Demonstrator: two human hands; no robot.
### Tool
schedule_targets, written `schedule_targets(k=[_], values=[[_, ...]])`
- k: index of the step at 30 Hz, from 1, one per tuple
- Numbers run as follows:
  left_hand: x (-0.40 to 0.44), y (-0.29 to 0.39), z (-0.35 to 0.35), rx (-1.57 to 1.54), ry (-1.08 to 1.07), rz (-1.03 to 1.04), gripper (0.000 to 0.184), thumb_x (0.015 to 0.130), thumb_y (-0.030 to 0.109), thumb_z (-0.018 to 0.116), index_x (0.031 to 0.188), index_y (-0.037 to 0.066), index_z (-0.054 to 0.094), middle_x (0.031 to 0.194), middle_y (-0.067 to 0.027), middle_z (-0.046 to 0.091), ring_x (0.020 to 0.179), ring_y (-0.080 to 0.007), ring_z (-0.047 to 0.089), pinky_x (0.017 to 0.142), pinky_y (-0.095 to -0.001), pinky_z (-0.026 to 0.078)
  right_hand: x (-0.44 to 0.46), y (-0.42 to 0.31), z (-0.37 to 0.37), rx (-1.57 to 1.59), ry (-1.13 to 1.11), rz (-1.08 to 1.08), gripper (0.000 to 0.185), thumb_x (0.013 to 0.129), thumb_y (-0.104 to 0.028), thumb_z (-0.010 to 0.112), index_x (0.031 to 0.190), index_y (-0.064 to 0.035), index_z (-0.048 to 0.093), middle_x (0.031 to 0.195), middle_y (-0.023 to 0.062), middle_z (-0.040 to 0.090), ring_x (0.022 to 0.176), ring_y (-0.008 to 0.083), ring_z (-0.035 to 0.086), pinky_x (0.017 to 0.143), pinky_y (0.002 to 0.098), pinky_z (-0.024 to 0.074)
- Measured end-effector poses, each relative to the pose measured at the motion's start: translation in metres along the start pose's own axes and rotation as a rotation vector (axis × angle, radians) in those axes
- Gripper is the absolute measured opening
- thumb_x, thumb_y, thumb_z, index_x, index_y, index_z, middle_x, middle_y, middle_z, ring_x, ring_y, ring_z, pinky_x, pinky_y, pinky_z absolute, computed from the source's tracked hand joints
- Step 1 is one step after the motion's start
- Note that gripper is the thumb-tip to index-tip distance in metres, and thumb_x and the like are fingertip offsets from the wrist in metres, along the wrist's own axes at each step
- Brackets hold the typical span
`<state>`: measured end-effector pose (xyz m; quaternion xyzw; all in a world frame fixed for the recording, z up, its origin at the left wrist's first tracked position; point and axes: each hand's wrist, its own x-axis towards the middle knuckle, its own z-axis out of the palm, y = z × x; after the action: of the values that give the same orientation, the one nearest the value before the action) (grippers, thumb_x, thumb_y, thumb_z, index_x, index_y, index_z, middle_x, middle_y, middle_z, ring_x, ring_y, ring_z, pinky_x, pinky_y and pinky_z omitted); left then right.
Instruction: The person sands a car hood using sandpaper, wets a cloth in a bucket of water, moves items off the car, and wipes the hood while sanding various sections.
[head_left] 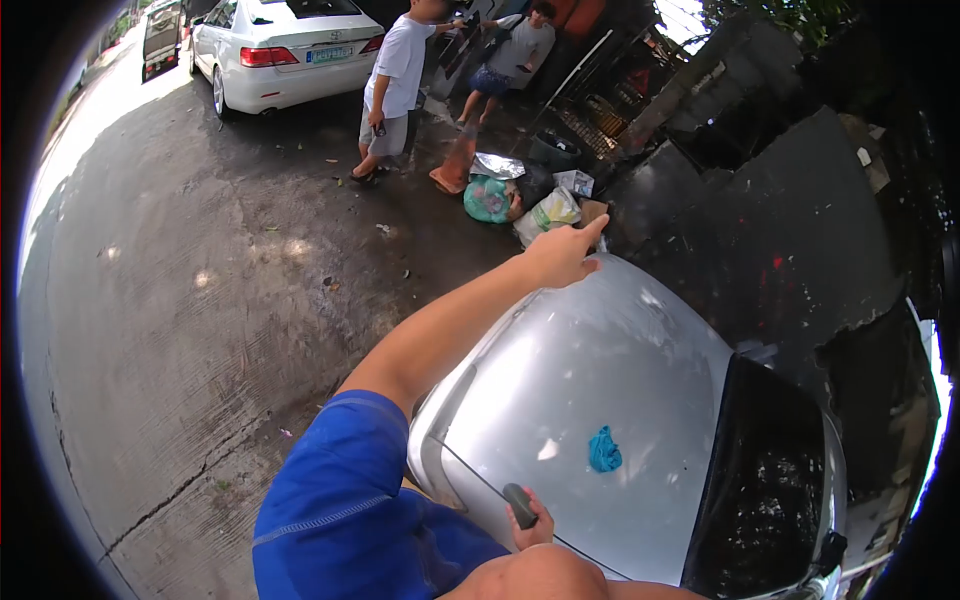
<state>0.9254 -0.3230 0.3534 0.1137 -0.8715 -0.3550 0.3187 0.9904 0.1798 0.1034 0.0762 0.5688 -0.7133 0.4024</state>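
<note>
My left hand (563, 255) reaches out over the far end of a silver car hood (600, 350), index finger stretched out and the thumb apart from it. Nothing is held in it. Low in the view, my right hand (536, 526) grips a dark grey oblong block (520, 506) close to the hood's near edge; its exact kind is unclear. A crumpled blue cloth (604, 450) lies on the hood, up and to the right of my right hand. The dark windshield (765, 480) borders the hood on the right.
Bagged rubbish (490, 200) and an orange traffic cone (456, 162) sit past the car's front. A person in a white shirt (400, 70) stands there, another person (515, 55) farther back. A white sedan (285, 50) is parked at upper left on concrete pavement (200, 330).
</note>
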Motion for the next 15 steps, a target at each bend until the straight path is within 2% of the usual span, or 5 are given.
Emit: schedule_targets(k=[4,8,11,13,15], values=[[0.094,0.041,-0.073,0.130,0.045,0.057,0.091,0.097,0.042,0.072,0.168,0.011,0.026,0.125,-0.0245,0.072,0.119,-0.0437,0.068,0.098,-0.0523,0.054,0.012,-0.007,0.021,-0.063,-0.033,0.028,0.051,0.099,-0.020,0.048,0.149,-0.0107,0.053,0.147,0.0136,0.058,0.136,0.0317,0.056,0.117,0.0545,0.0412],[0.134,0.053,-0.098,0.165,-0.052,0.112,0.086,0.098,0.047,0.068,0.167,0.011,0.031,0.127,-0.0251,0.072,0.123,-0.0438,0.067,0.105,-0.0509,0.052,-0.010,-0.016,0.054,0.108,-0.049,0.043,0.054,0.099,-0.020,0.044,0.152,-0.0110,0.050,0.148,0.0147,0.057,0.136,0.0343,0.057,0.117,0.0609,0.0429],[0.119,0.025,-0.058,0.142,-0.155,0.124,0.087,0.099,0.054,0.066,0.167,0.012,0.032,0.125,-0.0255,0.073,0.119,-0.0445,0.069,0.104,-0.0504,0.052,-0.026,-0.018,0.050,0.327,-0.107,0.001,0.056,0.097,-0.019,0.046,0.152,-0.0111,0.049,0.146,0.0155,0.059,0.136,0.0364,0.057,0.115,0.0634,0.0453],[0.067,-0.014,-0.018,-0.017,-0.511,-0.119,0.093,0.095,0.068,0.065,0.168,0.020,0.034,0.099,-0.0174,0.073,0.090,-0.0267,0.074,0.078,-0.0388,0.062,-0.027,-0.017,0.037,0.488,-0.111,-0.072,0.056,0.095,-0.017,0.049,0.151,-0.0108,0.050,0.144,0.0161,0.060,0.135,0.0372,0.058,0.114,0.0627,0.0470],[-0.011,-0.117,0.072,-0.222,-0.688,-0.393,0.090,0.095,0.069,0.065,0.167,0.023,0.035,0.107,-0.0109,0.069,0.085,-0.0220,0.069,0.072,-0.0412,0.065,-0.024,-0.013,0.022,0.631,-0.062,-0.159,0.056,0.094,-0.014,0.052,0.149,-0.0101,0.051,0.141,0.0165,0.062,0.133,0.0375,0.059,0.114,0.0605,0.0484]])
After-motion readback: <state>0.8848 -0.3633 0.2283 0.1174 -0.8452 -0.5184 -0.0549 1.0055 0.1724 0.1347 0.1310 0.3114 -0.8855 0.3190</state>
